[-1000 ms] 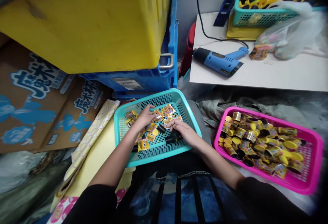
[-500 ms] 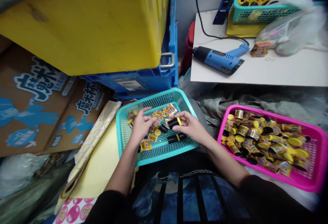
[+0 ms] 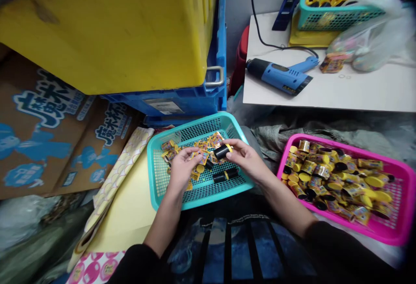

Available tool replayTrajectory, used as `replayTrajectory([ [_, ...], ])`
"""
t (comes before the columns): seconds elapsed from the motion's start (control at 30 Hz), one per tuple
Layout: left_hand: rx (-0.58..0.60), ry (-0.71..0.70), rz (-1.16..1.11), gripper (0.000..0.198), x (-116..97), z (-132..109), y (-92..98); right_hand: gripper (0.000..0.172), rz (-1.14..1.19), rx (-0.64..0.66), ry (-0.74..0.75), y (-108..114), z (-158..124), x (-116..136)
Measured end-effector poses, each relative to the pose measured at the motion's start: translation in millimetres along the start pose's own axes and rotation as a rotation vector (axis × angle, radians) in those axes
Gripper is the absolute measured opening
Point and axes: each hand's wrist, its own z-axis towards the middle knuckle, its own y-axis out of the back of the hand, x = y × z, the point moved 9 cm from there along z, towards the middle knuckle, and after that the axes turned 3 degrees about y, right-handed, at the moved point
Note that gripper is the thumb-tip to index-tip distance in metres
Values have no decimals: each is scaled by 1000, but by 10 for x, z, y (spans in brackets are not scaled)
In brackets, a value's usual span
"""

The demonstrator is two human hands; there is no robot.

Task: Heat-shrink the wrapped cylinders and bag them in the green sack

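Over the turquoise basket point(image 3: 156, 188), my left hand point(image 3: 183, 168) pinches a small yellow printed label sleeve point(image 3: 202, 157) between thumb and fingers. My right hand point(image 3: 246, 158) grips a small black canister with a yellow cap point(image 3: 222, 152), lying sideways with its black end toward the left hand. The sleeve and the canister are close but apart. Beneath them in the basket lie loose label sleeves point(image 3: 216, 138), more black canisters with yellow caps point(image 3: 225, 175), and several labelled canisters point(image 3: 168, 145) at the left end.
To the right, a pink basket point(image 3: 401, 197) holds a heap of labelled canisters point(image 3: 325, 175). A blue heat gun point(image 3: 281, 76) rests on a white table point(image 3: 328, 91) beside a plastic bag point(image 3: 377, 37). A yellow crate point(image 3: 113, 32) on a blue crate point(image 3: 191, 102) rises behind the basket; cardboard boxes point(image 3: 48, 154) stand left.
My left hand has taken hold of a label sleeve and moved slightly right and down with it. My right hand still holds the black canister, shifted slightly right.
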Motion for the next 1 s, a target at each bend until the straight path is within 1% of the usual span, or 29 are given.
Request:
replayTrajectory([
  [0.13,-43,-12,-37,50,-32,3,12,58,19,-69,-39,115,29,9],
  [0.2,-50,-17,-27,45,-63,-13,9,57,38,-95,-50,140,45,24],
  [0.27,-46,-19,-5,36,-93,-41,-8,54,71,-90,-63,111,60,38],
  [0.37,-39,-25,33,25,-125,-85,-38,50,121,-47,-84,-1,83,51],
  [0.43,-41,-33,55,21,-140,-106,-47,52,129,-37,-87,-59,97,62],
  [0.53,-33,-43,87,19,-159,-126,-50,60,124,-64,-64,-66,119,106],
  [0.63,-6,-50,115,19,-169,-132,-54,66,106,-78,-48,-28,136,158],
  [0.73,17,-61,124,20,-167,-125,-59,68,54,-44,-66,-12,143,172],
  [0.87,44,-69,110,29,-151,-112,-74,67,-37,21,-105,-28,125,128],
  [1.0,94,-56,82,38,-153,-129,-118,64,-117,39,-102,-21,101,83],
])
